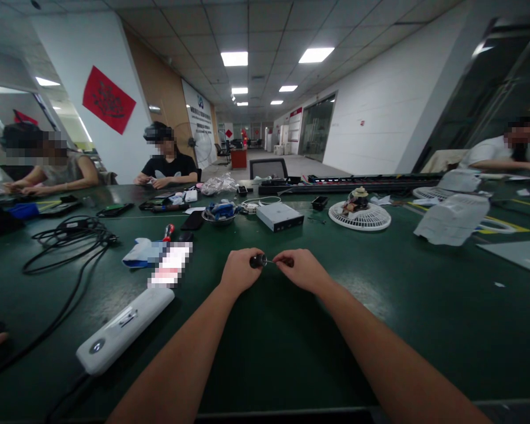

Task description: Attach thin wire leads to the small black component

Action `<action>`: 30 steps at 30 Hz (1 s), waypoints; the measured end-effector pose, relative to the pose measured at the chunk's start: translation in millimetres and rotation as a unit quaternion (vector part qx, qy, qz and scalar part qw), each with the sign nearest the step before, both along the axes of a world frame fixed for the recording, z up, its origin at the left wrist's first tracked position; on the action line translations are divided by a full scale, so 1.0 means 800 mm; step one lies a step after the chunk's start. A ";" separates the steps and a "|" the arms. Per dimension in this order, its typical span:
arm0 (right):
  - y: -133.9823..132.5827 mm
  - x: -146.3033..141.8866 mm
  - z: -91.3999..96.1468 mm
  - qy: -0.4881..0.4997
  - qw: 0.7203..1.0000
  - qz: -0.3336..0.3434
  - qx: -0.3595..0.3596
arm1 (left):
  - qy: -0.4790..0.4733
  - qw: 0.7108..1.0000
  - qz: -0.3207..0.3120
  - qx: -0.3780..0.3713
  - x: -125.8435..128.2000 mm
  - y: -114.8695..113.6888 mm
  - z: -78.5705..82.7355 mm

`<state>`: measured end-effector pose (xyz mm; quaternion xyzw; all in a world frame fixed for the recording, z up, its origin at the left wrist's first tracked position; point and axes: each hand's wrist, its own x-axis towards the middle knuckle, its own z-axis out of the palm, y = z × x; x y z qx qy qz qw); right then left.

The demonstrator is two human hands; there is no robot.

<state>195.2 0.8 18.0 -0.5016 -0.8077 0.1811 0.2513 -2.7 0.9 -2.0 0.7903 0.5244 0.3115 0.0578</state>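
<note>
In the head view, just above the table's middle, my left hand (pixel 239 272) is closed around a small dark cylindrical part (pixel 257 261) with a round end facing right. Opposite it, my right hand (pixel 301 268) pinches a thin light-coloured pin or wire (pixel 271 262). Its tip points at the round end of the cylinder; whether it enters is too small to tell. A grey metal box like a disc drive (pixel 281 217) lies beyond both hands. Behind my left hand stands a metal bowl (pixel 218 221) with blue things in it.
To the left lie a white power strip (pixel 126 330), a coiled black cable (pixel 82 234), a blue-white glove (pixel 142 253) and a red-handled screwdriver (pixel 168 231). A white fan grille (pixel 360 224) and white plastic covers (pixel 453 219) lie to the right. Other people sit around the table.
</note>
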 end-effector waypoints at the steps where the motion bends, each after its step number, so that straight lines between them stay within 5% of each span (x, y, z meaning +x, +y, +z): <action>1: -0.001 -0.001 0.001 -0.015 1.000 -0.004 0.007 | 0.002 1.000 -0.009 0.002 0.000 0.000 0.000; 14: -0.003 -0.003 0.004 -0.059 0.994 -0.084 0.042 | 0.024 1.000 0.010 -0.011 0.009 -0.005 0.004; 20: -0.002 -0.005 0.000 -0.024 0.999 -0.022 0.022 | 0.032 0.999 0.012 -0.011 0.008 -0.006 0.006; 27: -0.002 -0.008 -0.001 -0.079 0.994 -0.073 0.003 | 0.034 0.999 0.028 -0.021 0.011 -0.005 0.005; 30: -0.001 -0.006 -0.001 -0.089 0.984 -0.154 -0.010 | 0.022 0.998 0.054 -0.027 0.010 -0.004 0.004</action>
